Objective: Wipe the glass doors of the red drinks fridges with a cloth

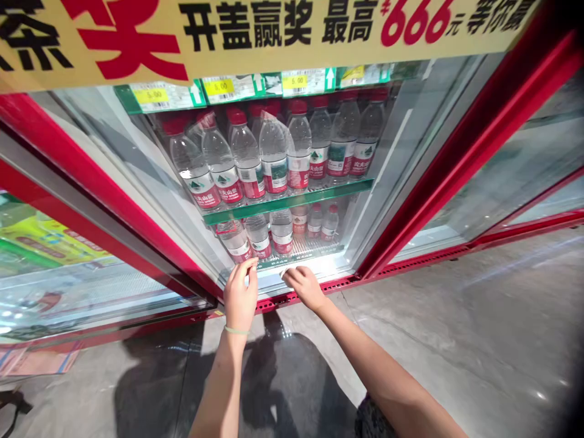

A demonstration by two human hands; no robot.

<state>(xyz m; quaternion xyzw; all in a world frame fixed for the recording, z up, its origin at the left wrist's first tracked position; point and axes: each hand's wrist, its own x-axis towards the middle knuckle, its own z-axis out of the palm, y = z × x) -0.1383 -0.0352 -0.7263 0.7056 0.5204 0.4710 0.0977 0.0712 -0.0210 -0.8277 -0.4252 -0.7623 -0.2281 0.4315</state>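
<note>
head view: water bottles [261, 244] stand on the bottom shelf [303, 248], probably weighty, smooth, slightly squeezable; best held mid-body. left hand [241, 295] and right hand [305, 287] have curled grips, contents unclear.

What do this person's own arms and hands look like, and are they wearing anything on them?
The left hand and right hand wear no gloves, and no sleeve covers either forearm. A thin, pale yellow-green band circles the left wrist; the right wrist has none. Dark patterned fabric shows beside the right arm.
</note>
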